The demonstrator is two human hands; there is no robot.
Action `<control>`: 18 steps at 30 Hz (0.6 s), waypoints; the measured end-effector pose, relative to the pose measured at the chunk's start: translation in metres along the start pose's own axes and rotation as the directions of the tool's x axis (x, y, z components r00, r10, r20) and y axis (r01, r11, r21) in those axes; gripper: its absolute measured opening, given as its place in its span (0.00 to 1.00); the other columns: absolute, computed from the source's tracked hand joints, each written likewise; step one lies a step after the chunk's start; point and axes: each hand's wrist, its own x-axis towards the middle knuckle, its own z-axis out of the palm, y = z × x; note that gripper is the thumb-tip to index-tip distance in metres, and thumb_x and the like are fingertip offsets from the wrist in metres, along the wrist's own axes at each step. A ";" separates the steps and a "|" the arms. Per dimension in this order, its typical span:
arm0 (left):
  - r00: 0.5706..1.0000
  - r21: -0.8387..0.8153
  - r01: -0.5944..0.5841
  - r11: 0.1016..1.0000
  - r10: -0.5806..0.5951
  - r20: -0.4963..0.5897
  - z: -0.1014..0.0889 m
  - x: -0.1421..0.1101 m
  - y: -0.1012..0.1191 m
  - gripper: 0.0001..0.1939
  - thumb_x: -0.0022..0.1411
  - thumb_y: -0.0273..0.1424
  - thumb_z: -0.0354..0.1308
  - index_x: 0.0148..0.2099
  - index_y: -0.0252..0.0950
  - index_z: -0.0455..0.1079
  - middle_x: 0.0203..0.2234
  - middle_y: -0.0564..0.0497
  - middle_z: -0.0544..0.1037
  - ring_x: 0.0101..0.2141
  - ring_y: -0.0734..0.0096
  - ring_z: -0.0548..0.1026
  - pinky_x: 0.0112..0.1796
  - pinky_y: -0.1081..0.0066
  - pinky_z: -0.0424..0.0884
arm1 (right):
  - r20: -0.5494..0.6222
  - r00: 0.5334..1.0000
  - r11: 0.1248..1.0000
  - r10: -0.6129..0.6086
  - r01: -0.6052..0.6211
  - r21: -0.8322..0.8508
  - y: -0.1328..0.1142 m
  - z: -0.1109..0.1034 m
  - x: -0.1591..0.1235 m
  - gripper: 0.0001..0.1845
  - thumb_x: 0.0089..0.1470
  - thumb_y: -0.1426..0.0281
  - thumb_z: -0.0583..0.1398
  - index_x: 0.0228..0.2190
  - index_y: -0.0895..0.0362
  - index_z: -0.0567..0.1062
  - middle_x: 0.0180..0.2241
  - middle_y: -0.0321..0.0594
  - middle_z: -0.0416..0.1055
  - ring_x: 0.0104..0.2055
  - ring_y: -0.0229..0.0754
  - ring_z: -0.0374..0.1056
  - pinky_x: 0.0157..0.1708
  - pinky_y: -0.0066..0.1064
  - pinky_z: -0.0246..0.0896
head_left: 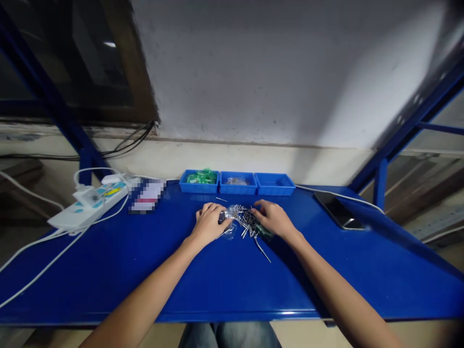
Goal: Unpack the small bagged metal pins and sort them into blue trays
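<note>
A loose pile of thin metal pins [247, 221], like rivets or nails, lies on the blue table [217, 285] between my hands. My left hand [210, 223] is at the pile's left side, its fingers curled over a crumpled clear plastic bag [229, 231]. To the right, my right hand [272, 218] rests against the pile with bent fingers, thumb and forefinger apart. Something green and see-through [264, 233] shows under its palm. One longer pin [264, 251] sticks out toward me, and a single pin [221, 199] lies behind my left hand.
Three blue bins stand in a row at the back: the left bin [183, 187] holds green packets, the middle bin [226, 189] small clear-looking pieces, the right bin [275, 191] nothing visible. A power strip [68, 216] with white cables lies left, a phone [337, 209] right.
</note>
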 end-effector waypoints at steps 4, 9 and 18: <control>0.998 -0.045 -0.022 0.999 0.019 -0.066 -0.001 0.000 0.005 0.05 0.56 0.31 0.57 0.38 0.41 0.68 0.42 0.50 0.73 0.50 0.56 0.62 0.46 0.54 0.58 | -0.058 0.991 0.987 -0.119 0.124 0.097 -0.014 0.005 -0.002 0.14 0.56 0.63 0.54 0.38 0.57 0.73 0.31 0.41 0.70 0.36 0.41 0.65 0.36 0.30 0.56; 0.990 -0.101 -0.078 0.992 0.065 -0.123 -0.005 -0.003 0.014 0.02 0.59 0.29 0.54 0.33 0.39 0.67 0.33 0.54 0.75 0.41 0.64 0.69 0.43 0.59 0.58 | -0.080 0.993 0.929 -0.083 0.107 0.355 -0.028 0.000 -0.008 0.16 0.58 0.60 0.52 0.36 0.57 0.73 0.25 0.36 0.68 0.27 0.37 0.63 0.30 0.28 0.55; 0.924 -0.149 -0.345 0.927 0.307 -0.230 -0.018 -0.007 0.023 0.05 0.61 0.27 0.52 0.33 0.37 0.67 0.32 0.51 0.73 0.36 0.68 0.69 0.40 0.65 0.64 | 0.072 0.980 0.272 0.184 -0.121 0.955 -0.058 0.004 -0.016 0.17 0.50 0.55 0.59 0.27 0.56 0.65 0.22 0.33 0.65 0.24 0.36 0.63 0.27 0.28 0.58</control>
